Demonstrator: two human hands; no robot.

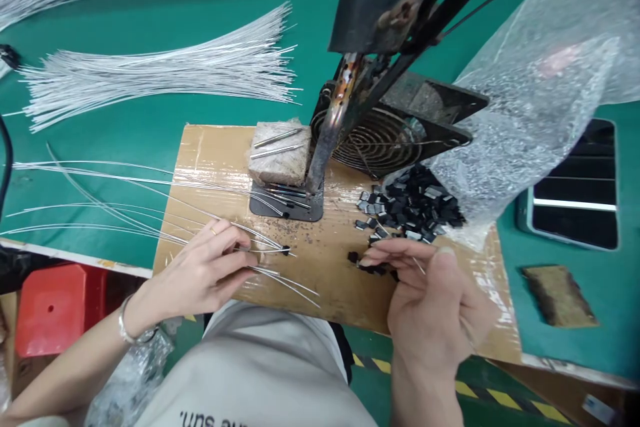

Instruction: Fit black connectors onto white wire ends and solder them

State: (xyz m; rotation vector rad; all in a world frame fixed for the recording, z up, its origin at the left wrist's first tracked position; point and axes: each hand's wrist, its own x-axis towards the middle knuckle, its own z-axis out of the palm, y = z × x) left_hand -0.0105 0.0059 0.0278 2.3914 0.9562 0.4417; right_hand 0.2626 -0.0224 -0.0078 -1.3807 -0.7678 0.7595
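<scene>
My left hand (207,267) pinches a bundle of thin white wires (125,177) against the brown board (320,267); one wire end carries a small black part (285,250). My right hand (430,300) rests on the board with its fingertips on a few loose black chips (373,268) and a thin wire between its fingers. A pile of small black chips (415,203) spills from a clear plastic bag (530,93) just beyond the right hand.
A soldering iron (333,127) in a black stand points down at a dark plate (287,203) beside a worn block (280,153). A fan grille (385,140) sits behind. Bundles of white wires (165,73) lie on the green table. A red stool (55,307) stands at the lower left.
</scene>
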